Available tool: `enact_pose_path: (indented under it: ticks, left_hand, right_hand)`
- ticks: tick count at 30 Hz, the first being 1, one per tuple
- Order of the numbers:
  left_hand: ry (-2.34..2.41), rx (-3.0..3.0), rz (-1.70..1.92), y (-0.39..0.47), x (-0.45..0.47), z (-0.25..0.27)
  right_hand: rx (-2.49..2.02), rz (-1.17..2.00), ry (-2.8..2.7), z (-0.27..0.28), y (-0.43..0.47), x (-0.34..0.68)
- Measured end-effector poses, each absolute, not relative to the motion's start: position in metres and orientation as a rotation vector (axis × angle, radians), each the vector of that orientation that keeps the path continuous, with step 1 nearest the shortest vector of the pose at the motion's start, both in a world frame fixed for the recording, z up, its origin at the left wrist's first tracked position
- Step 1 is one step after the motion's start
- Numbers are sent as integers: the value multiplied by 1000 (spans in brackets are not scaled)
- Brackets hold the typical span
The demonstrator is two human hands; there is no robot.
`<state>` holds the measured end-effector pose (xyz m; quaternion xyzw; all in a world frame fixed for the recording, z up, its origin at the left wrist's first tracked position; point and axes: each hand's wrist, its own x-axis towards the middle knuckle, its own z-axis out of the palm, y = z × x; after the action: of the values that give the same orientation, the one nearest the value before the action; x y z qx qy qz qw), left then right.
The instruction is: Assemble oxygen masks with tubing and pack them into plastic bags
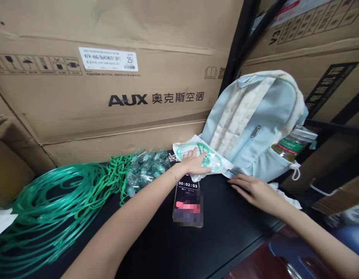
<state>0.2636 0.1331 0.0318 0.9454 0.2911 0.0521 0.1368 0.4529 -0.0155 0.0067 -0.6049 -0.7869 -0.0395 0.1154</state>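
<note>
My left hand (194,161) lies with spread fingers on a clear plastic packet (216,162) that holds coiled green tubing. The packet leans against the base of a light blue backpack (253,116). Just below this hand, a phone (187,205) on the black surface displays a timer. My right hand (252,189) rests near the backpack's lower edge, its fingers stretched out and nothing visible in them. To the left are a pile of clear mask-like plastic pieces (146,166), a bunch of green elastic straps (117,174) and a large coil of green tubing (63,186).
A big cardboard box (124,124) stands behind everything like a wall. More boxes (321,69) and a black metal frame (239,42) are at the right. A lidded jar (294,143) sits in the backpack's side pocket. The black tabletop (226,232) ends at the lower right.
</note>
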Motion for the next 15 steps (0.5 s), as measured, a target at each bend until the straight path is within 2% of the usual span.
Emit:
enact_pose_path:
  ticks: [3,8,15]
  left_hand:
    - [827,2683,69,134,274,29]
    - [729,2647,-13,141,280,25]
    - [695,2650,-12,147,290,23]
  right_hand:
    - [-1846,-138,-2355,3,2,444]
    - [-2349,-166,-2227,-10,29,458]
    - [-2404,-222,-2159,-11,43,471]
